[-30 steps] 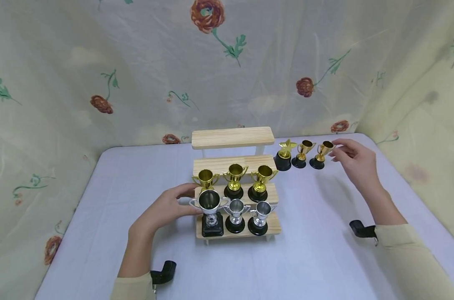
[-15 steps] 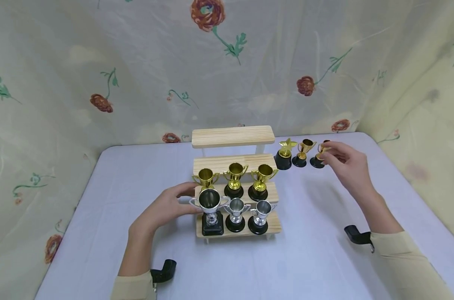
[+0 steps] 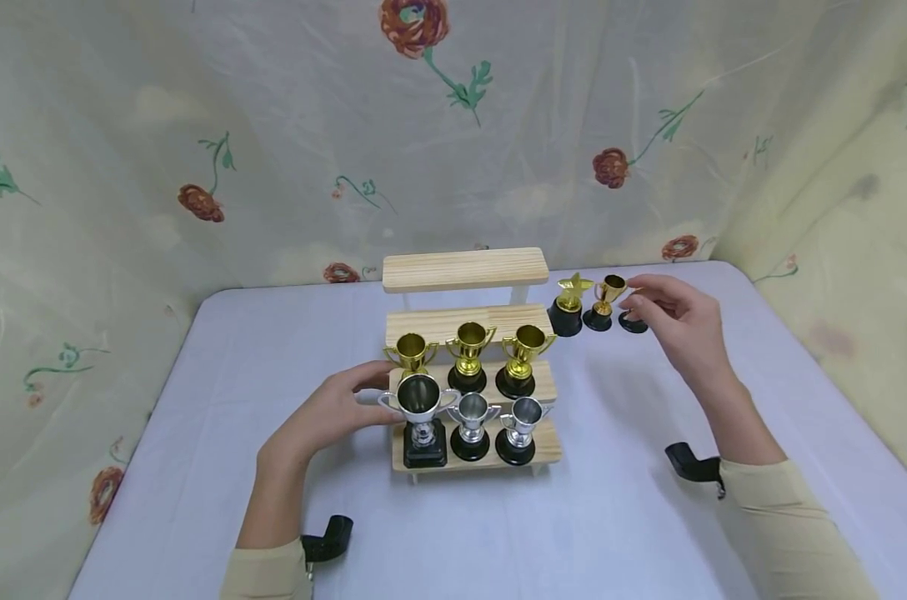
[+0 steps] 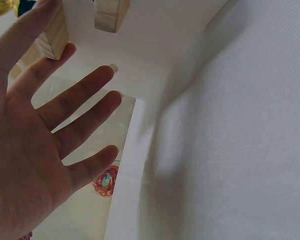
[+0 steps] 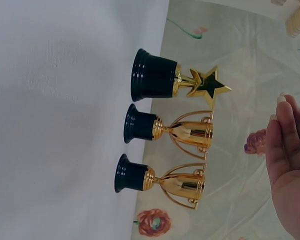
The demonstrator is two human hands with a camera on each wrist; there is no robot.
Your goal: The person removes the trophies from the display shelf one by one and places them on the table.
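A four-tier wooden display stand (image 3: 464,271) is in the middle of the head view. My left hand (image 3: 329,412) holds the left end of its second board from the front, thumb and index finger at opposite edges, the other fingers spread. My right hand (image 3: 682,325) hovers by the rightmost small gold trophy cup (image 5: 186,185), overlapping it in the head view. In the right wrist view its nearly straight fingers (image 5: 277,145) are above and apart from the cup. Another gold cup (image 3: 609,292) and a gold star trophy (image 3: 569,304) stand to its left.
Three silver cups, including a large one (image 3: 423,429), stand on the front board. Three gold cups, such as the middle one (image 3: 468,350), stand on the board behind. A flowered curtain (image 3: 273,125) surrounds the white table (image 3: 611,533).
My right hand has moved left, from beside the rightmost gold cup to over it in the head view. The left hand and the trophies have stayed put.
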